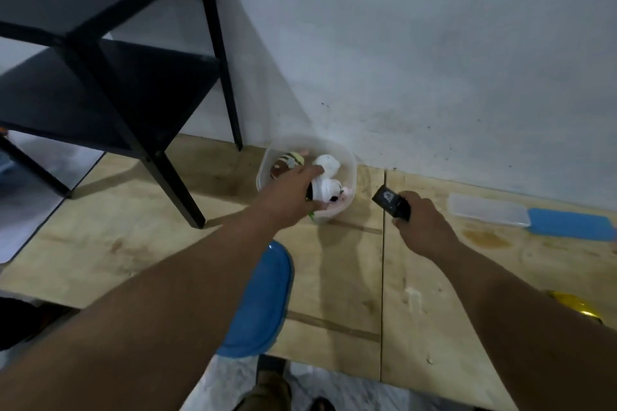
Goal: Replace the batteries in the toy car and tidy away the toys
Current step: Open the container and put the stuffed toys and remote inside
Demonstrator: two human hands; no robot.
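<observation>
A: Two hands up, both busy. Landmark is the clear tub (347, 162) against the wall. Status?

B: Tidying looks well along, my guess. Tub already holds soft toys: a brown striped one (286, 163) on its far left side, a white round one (329, 162) beside that.

A: Left hand?

B: Left hand (289, 198) is over the tub's near rim, fingers curled round a white plush toy (325, 192), black and pink bits showing. It's at the rim, going in or sitting on the pile, can't tell which.

A: Right hand?

B: Right hand (422, 225) is just right of the tub, apart from it, fingers clenched on a small black object (392, 202). Could be the car or its remote, too blurred to say.

A: Batteries done?

B: Can't tell, no batteries or open compartment visible.

A: What's left?

B: Likely lidding. Blue lid (258, 307) lies on the wooden floor (434, 310) nearer the person than the tub, touching nothing in it. A second clear container (489, 210) with another blue lid (572, 223) sits well right of the tub. Black shelf (110, 53) stands to its left.
</observation>
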